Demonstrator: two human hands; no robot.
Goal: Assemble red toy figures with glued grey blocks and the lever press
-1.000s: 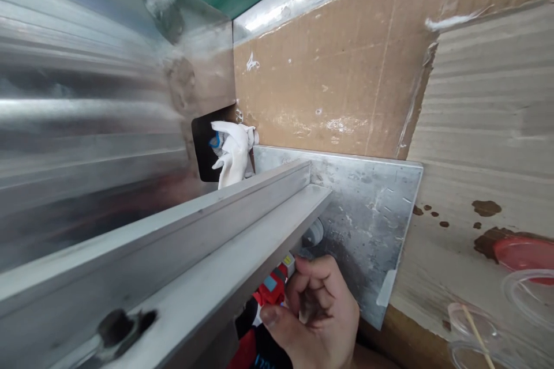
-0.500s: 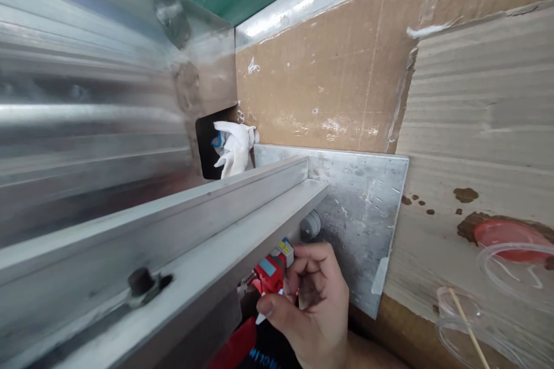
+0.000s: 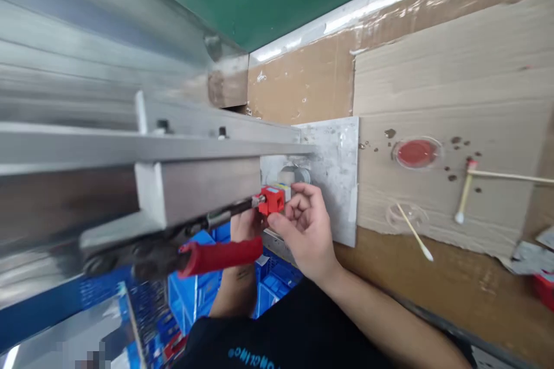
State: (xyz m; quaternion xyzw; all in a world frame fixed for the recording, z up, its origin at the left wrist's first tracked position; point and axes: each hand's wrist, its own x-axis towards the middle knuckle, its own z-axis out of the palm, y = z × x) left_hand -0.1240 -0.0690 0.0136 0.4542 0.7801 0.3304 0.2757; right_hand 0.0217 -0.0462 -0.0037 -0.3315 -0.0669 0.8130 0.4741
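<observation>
A small red block-shaped part (image 3: 272,200) with a white end and a blue label sits at the tip of a metal rod (image 3: 234,207). My right hand (image 3: 309,228) pinches its right end between thumb and fingers. Behind the rod and below the part is my left hand (image 3: 243,228); its fingers are mostly hidden, so I cannot tell what they hold. A toggle clamp with a red handle (image 3: 220,255) crosses in front of my left wrist. Beyond the part, a round grey metal piece (image 3: 295,174) rests against a metal plate (image 3: 335,179).
Long metal rails (image 3: 208,144) run in from the left. On the cardboard (image 3: 441,92) at right lie a dish of red paste (image 3: 416,153), a clear dish (image 3: 404,218), cotton swabs (image 3: 465,199) and dark stains. Blue bins (image 3: 194,288) stand below.
My view has shifted and drawn back, bringing the clamp handle, my left hand and the bins into sight. My right hand keeps its pinch on the red part.
</observation>
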